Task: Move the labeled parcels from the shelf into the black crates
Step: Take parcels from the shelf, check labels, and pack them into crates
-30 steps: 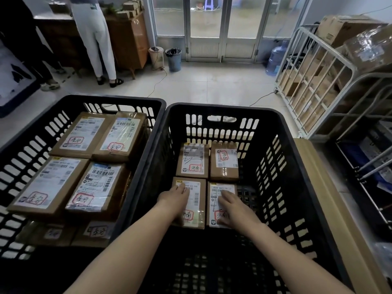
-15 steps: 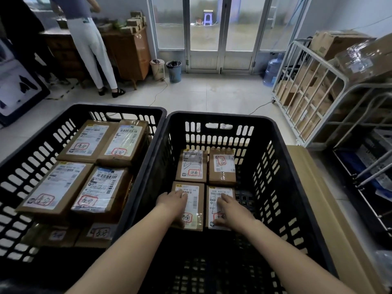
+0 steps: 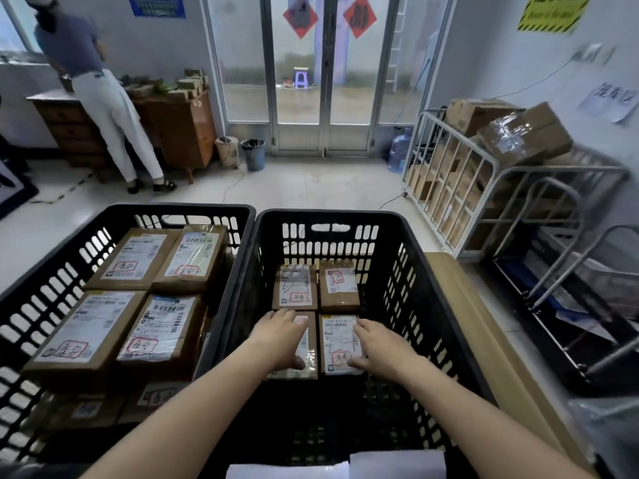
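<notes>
Left hand (image 3: 280, 340) lies flat, fingers relaxed, on the near-left parcel (image 3: 310, 347) at the bottom of the right black crate (image 3: 328, 216). Right hand (image 3: 380, 344) rests open on the near-right parcel (image 3: 339, 340), fingers over its right edge, thumb on the label. Two more parcels (image 3: 295, 286) sit touching these, toward the crate's far wall. Alongside, the left black crate (image 3: 173, 209) holds larger parcels (image 3: 162, 328), stacked.

Brown labeled parcels (image 3: 299, 286), flat in black crates (image 3: 328, 216)
</notes>
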Motion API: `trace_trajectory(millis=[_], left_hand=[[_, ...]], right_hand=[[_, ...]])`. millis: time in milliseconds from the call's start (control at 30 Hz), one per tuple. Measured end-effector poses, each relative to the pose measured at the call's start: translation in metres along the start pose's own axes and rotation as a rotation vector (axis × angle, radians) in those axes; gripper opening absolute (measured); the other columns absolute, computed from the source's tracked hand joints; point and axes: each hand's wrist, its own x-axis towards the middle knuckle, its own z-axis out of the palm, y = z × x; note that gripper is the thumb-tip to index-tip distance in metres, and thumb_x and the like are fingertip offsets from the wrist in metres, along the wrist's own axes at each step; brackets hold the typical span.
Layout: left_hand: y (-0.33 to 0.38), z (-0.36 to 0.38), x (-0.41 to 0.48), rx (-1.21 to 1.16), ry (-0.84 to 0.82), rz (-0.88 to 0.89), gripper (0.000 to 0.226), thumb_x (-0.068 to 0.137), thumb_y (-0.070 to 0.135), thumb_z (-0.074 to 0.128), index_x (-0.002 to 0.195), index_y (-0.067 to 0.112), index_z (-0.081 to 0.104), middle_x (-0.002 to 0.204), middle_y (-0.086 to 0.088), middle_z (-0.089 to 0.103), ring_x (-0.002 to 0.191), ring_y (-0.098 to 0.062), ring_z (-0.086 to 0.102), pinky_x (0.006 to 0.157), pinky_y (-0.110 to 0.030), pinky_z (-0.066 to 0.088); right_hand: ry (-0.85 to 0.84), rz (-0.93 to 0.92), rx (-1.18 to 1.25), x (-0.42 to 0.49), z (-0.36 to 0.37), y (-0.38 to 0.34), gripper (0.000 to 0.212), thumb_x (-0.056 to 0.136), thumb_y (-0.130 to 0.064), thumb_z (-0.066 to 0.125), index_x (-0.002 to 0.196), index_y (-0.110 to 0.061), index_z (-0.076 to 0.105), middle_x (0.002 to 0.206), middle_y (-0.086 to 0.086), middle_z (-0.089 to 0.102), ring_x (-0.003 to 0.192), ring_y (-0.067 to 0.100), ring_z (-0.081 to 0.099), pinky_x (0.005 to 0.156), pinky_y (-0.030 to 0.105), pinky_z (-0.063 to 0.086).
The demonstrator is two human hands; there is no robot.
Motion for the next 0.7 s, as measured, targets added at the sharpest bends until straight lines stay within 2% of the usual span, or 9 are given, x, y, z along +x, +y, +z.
trace_trajectory(millis=[133, 400, 700], left_hand=[[0.005, -0.008, -0.018, 0.020, 0.020, 0.072, 0.069, 0.081, 0.048, 0.064, 0.135, 0.016, 0.037, 0.140, -0.008, 0.041, 0.133, -0.026, 0.034, 0.112, -0.040, 0.028], [0.011, -0.032, -0.070, 0.009, 0.143, 0.239, 0.073, 0.086, 0.049, 0.057, 0.144, 0.017, 0.027, 0.147, -0.011, 0.032, 0.138, -0.029, 0.026, 0.114, -0.040, 0.025], [0.039, -0.052, -0.131, -0.075, 0.286, 0.403, 0.066, 0.090, 0.045, 0.052, 0.144, 0.018, 0.028, 0.152, -0.011, 0.025, 0.144, -0.027, 0.016, 0.115, -0.040, 0.021]], right_hand=[[0.064, 0.060, -0.006, -0.026, -0.010, -0.013, 0.059, 0.085, -0.047, 0.057, 0.133, -0.017, 0.040, 0.132, 0.000, 0.044, 0.123, 0.020, 0.043, 0.098, 0.035, 0.042], [0.144, 0.242, -0.023, -0.094, -0.045, -0.051, 0.059, 0.088, -0.045, 0.054, 0.133, -0.009, 0.040, 0.135, 0.007, 0.045, 0.124, 0.023, 0.044, 0.100, 0.039, 0.042], [0.313, 0.424, 0.032, -0.188, -0.051, -0.096, 0.058, 0.091, -0.042, 0.051, 0.137, -0.009, 0.039, 0.139, 0.009, 0.043, 0.128, 0.025, 0.040, 0.103, 0.039, 0.038]])
